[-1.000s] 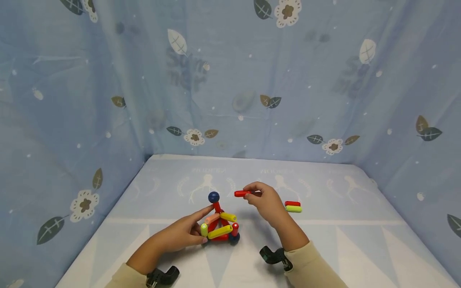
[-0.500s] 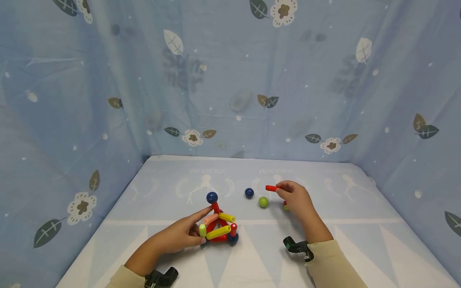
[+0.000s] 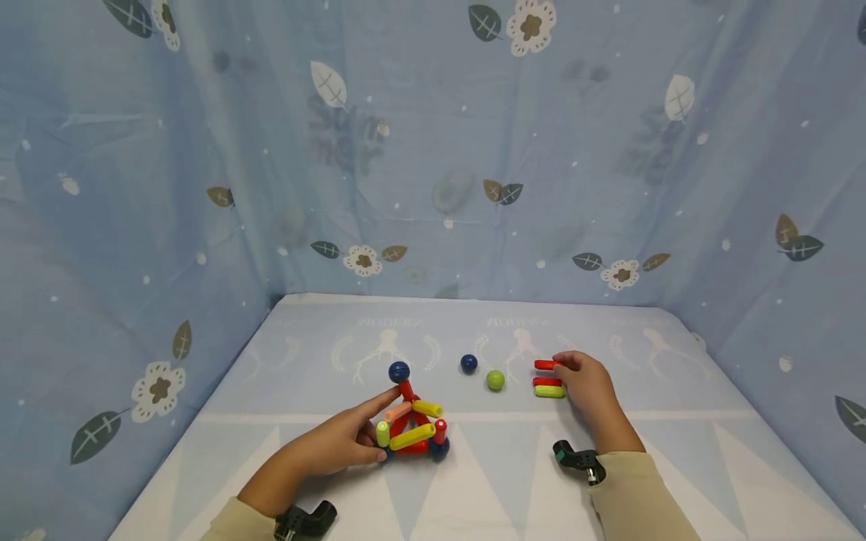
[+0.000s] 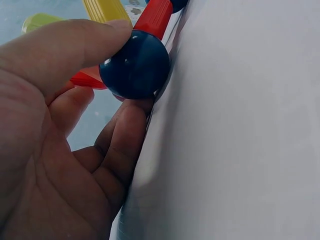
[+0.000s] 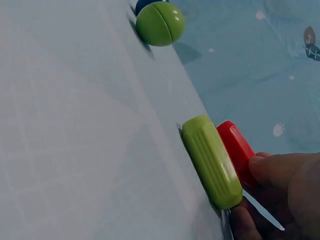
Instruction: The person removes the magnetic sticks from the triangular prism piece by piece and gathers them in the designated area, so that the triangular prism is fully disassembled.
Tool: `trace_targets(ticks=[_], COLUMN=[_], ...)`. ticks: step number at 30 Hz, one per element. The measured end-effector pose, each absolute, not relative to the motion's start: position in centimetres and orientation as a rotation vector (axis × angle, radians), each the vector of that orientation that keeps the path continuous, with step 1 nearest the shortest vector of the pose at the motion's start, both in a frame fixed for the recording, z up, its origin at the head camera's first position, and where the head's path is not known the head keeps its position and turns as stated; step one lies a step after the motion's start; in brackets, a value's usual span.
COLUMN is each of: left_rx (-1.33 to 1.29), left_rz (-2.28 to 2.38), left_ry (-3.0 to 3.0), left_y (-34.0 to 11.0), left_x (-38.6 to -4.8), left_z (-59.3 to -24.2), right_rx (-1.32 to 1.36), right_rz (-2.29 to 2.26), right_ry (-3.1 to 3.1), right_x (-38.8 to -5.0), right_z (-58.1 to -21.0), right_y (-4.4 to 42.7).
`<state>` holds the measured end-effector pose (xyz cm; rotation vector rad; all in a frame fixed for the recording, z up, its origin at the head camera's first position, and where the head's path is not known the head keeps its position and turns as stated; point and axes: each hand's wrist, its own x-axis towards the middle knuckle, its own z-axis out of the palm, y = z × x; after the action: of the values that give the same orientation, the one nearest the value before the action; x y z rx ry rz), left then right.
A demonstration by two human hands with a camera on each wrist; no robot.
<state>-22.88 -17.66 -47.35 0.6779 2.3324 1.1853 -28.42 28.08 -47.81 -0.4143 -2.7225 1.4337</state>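
Note:
My left hand (image 3: pixel 334 443) steadies a built figure of coloured sticks and balls, index finger at its upright red stick (image 3: pixel 405 390) below a blue top ball (image 3: pixel 399 372). In the left wrist view the thumb and fingers grip a lower blue ball (image 4: pixel 135 65), with a yellow stick (image 4: pixel 107 10) and red stick (image 4: pixel 154 19) beside it. Over on the right, my right hand (image 3: pixel 591 388) pinches the right end of a red stick (image 3: pixel 544 364), behind another red stick (image 3: pixel 546 382) and a lime stick (image 3: pixel 549 391) lying side by side.
A loose blue ball (image 3: pixel 469 364) and a green ball (image 3: pixel 495 380) rest on the patterned table cloth (image 3: pixel 473 488) between the figure and the loose sticks. Blue printed curtains (image 3: pixel 433 150) stand behind and at both sides.
My right hand has carried the red stick rightward and lowered it behind the two loose sticks, uncovering the blue and green balls. My left hand remains at the figure.

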Motion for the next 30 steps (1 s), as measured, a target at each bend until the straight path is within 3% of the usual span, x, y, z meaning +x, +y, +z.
trace_targets(ticks=[12, 30], left_rx=[0.685, 0.693], left_rz=[1.159, 1.144], left_ry=[2.328, 2.333], left_y=[-17.4, -17.7], left_x=[-22.7, -22.6], left_z=[-47.7, -47.3], right_rx=[-0.365, -0.330], right_rz=[1.328, 1.213], right_ry=[-2.804, -2.743], right_x=[-28.2, -28.1], right_z=[-48.8, -47.1], right_y=[29.1, 27.4])
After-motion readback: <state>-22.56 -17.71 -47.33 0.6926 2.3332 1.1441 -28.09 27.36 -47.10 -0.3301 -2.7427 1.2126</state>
